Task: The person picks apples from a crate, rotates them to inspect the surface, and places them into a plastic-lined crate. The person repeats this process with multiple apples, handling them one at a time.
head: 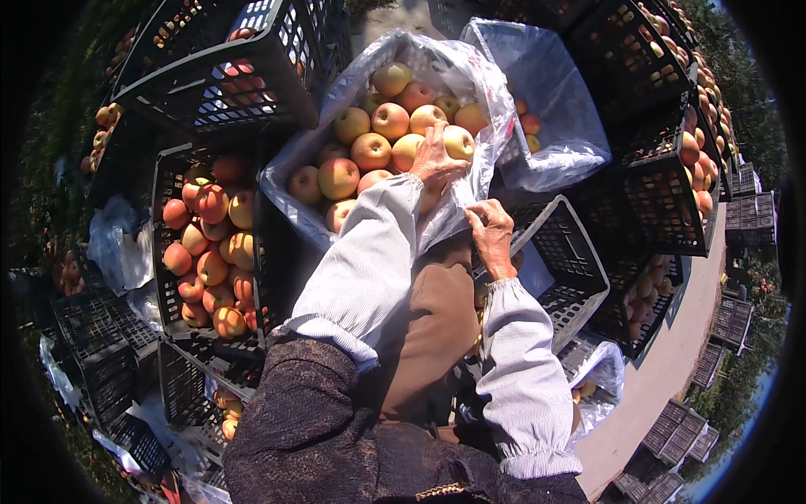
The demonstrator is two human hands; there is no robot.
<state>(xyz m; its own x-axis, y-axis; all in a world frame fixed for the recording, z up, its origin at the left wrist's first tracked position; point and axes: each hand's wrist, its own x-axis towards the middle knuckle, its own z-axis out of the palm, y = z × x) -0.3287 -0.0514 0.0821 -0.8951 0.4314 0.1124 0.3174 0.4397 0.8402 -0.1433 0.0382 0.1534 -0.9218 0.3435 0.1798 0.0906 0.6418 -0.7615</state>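
Observation:
Before me stands a crate lined with a clear plastic bag (289, 189), holding many yellow-red apples (371, 151). My left hand (433, 157) reaches in over the right side of the pile. Its fingers and thumb are around a yellow apple (459, 142) at the top layer. My right hand (493, 232) is at the near right edge of the liner, its thumb and curled fingers pinching the plastic. Both forearms wear striped sleeve covers. The lower apples and most of the crate's walls are hidden.
To the left, a black plastic crate (157, 252) holds redder apples (213, 268). A second lined crate (560, 113) stands beyond at the right, with a few apples inside. Near my right forearm is a tilted open crate (585, 277). Stacked crates (661, 157) rise at the right beside a paved path (680, 340).

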